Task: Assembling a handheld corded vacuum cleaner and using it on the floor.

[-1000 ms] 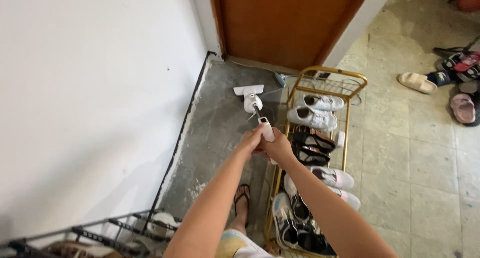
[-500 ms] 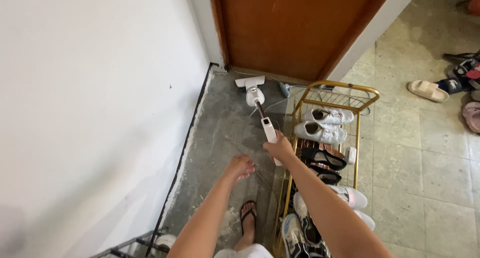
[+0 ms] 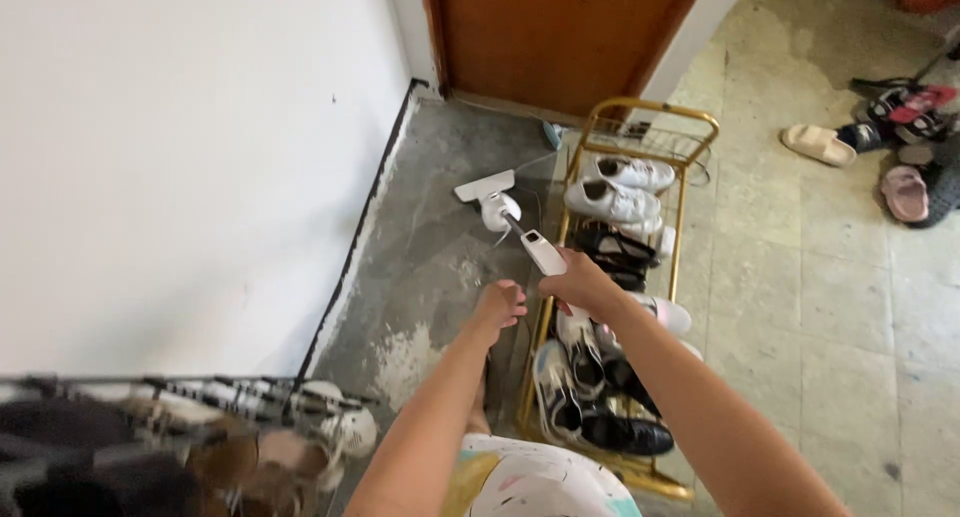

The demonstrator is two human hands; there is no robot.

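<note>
My right hand (image 3: 583, 283) grips the white handle of a stick vacuum (image 3: 541, 251). Its white floor head (image 3: 485, 187) rests on the grey concrete floor near the brown door (image 3: 560, 32). My left hand (image 3: 499, 303) hovers just left of the handle with curled fingers and holds nothing. A thin cord runs from the vacuum across the floor toward the door.
A gold wire shoe rack (image 3: 680, 122) full of white and black shoes stands right of the vacuum. A white wall (image 3: 180, 157) runs along the left. A black rack with shoes (image 3: 240, 417) sits at the lower left. Loose sandals (image 3: 818, 144) lie at the far right.
My left hand has come off the vacuum handle and dropped beside it. The vacuum head has slid back from the door and left along the floor.
</note>
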